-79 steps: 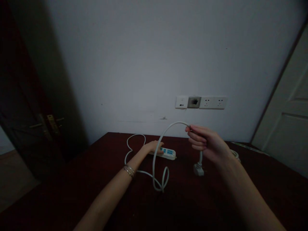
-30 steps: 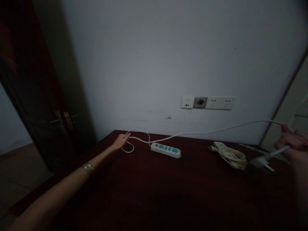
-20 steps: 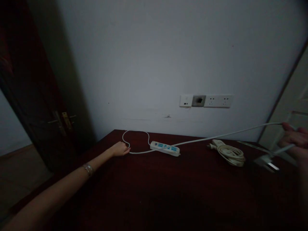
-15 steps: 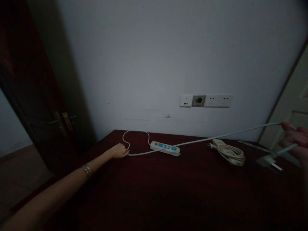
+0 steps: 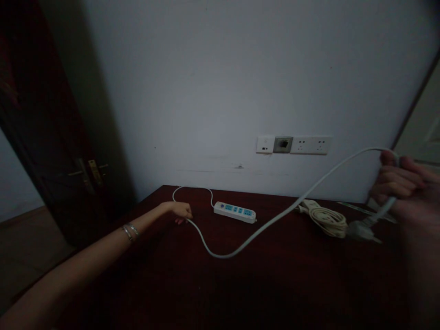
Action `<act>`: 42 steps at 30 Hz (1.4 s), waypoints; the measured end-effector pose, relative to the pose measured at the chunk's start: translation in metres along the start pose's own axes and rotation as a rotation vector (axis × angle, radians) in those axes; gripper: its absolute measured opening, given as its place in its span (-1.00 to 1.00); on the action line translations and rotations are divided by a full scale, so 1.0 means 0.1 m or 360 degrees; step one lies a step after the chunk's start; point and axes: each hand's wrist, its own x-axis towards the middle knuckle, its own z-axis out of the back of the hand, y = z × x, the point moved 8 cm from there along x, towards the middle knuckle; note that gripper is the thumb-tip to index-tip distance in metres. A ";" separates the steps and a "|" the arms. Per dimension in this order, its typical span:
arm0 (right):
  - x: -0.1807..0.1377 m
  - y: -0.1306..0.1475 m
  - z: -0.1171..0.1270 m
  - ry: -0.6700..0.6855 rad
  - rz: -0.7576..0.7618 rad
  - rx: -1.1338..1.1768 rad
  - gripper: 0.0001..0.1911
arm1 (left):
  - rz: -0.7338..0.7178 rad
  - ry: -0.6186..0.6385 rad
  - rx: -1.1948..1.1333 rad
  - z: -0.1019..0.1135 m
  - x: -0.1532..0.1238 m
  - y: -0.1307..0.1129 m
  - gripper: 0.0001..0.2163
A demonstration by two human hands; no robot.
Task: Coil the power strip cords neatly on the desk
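Note:
A white power strip point(image 5: 234, 212) with blue socket faces lies on the dark red table, left of the middle. Its white power cord point(image 5: 254, 236) loops behind my left hand point(image 5: 180, 211), which pinches it close to the tabletop. From there the cord sags toward me, then arches up to the right. My right hand point(image 5: 398, 181), raised at the right edge, is closed around the cord near its plug end. The plug point(image 5: 362, 230) hangs below that hand, partly blurred.
A coiled off-white extension cord point(image 5: 328, 220) lies at the table's back right, beside a thin strip-like object point(image 5: 354, 208). Wall sockets point(image 5: 311, 145) sit above the table point(image 5: 206, 293). A dark door point(image 5: 58, 151) with handles is on the left.
My right hand has moved inward to the left, and the taut cord has slackened into a sagging curve. My left hand has shifted slightly right, still on the cord.

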 end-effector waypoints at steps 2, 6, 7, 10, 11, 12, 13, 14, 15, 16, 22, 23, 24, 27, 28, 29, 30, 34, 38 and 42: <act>-0.10 -0.10 -0.25 0.0052 -0.0150 0.0164 -0.65 | -0.0008 0.0028 -0.0003 0.08 0.05 -0.14 -0.74; -0.19 -0.28 -0.59 0.0144 -0.0281 0.0275 -0.64 | -0.0064 -0.0223 0.0075 0.41 0.12 -0.62 -0.82; -0.20 -0.34 -0.65 0.0182 -0.0316 0.0296 -0.63 | -0.0088 -0.0355 0.0082 0.53 0.12 -0.78 -0.79; -0.20 -0.56 -0.81 0.0323 -0.0464 0.0384 -0.68 | -0.0435 -0.0718 -0.0353 0.90 0.03 -1.40 -0.60; -0.20 -0.65 -0.85 0.0363 -0.0526 0.0430 -0.71 | -0.0557 -0.0720 -0.0647 0.98 -0.02 -1.58 -0.54; -0.21 -0.73 -0.89 0.0396 -0.0594 0.0484 -0.73 | -0.0660 -0.0674 -0.0927 1.04 -0.09 -1.75 -0.48; -0.22 -0.81 -0.92 0.0415 -0.0662 0.0543 -0.75 | -0.0765 -0.0566 -0.1168 1.08 -0.16 -1.92 -0.43; -0.23 -0.89 -0.95 0.0424 -0.0723 0.0600 -0.75 | -0.0849 -0.0440 -0.1330 1.09 -0.26 -2.08 -0.38; -0.23 -0.96 -0.97 0.0432 -0.0772 0.0652 -0.75 | -0.0913 -0.0317 -0.1417 1.09 -0.36 -2.22 -0.36; -0.23 -1.02 -0.98 0.0441 -0.0808 0.0696 -0.75 | -0.0962 -0.0212 -0.1433 1.07 -0.47 -2.33 -0.39; -0.23 -1.20 -1.03 0.0514 -0.0878 0.0784 -0.77 | -0.1073 -0.0175 -0.1485 0.96 -0.68 -2.45 -0.73; -0.23 -1.20 -1.03 0.0521 -0.0875 0.0759 -0.79 | -0.1036 -0.0261 -0.1600 0.97 -0.63 -2.38 -0.74; -0.24 -1.21 -1.04 0.0531 -0.0865 0.0713 -0.82 | -0.0996 -0.0376 -0.1728 0.99 -0.57 -2.30 -0.74; -0.26 -1.20 -1.09 0.0565 -0.0785 0.0421 -0.91 | -0.0971 -0.0702 -0.2088 1.11 -0.48 -2.03 -0.77; -0.27 -1.19 -1.11 0.0572 -0.0749 0.0276 -0.91 | -0.0993 -0.0767 -0.2185 1.15 -0.48 -1.97 -0.79; -0.27 -1.19 -1.12 0.0576 -0.0713 0.0119 -0.90 | -0.1019 -0.0805 -0.2265 1.18 -0.49 -1.91 -0.80; -0.28 -1.20 -1.12 0.0580 -0.0688 -0.0035 -0.87 | -0.1041 -0.0824 -0.2330 1.21 -0.51 -1.86 -0.81; -0.38 -1.31 -1.17 0.0735 -0.0793 -0.0398 -0.69 | -0.1160 -0.0935 -0.2460 1.30 -0.64 -1.76 -0.82; -0.53 -1.36 -1.28 0.1029 -0.0893 -0.0535 -0.67 | -0.1316 -0.1095 -0.2518 1.35 -0.75 -1.73 -0.83; -0.50 -1.30 -1.26 0.0908 -0.0747 -0.0892 -0.73 | -0.1351 -0.1117 -0.2563 1.36 -0.76 -1.76 -0.84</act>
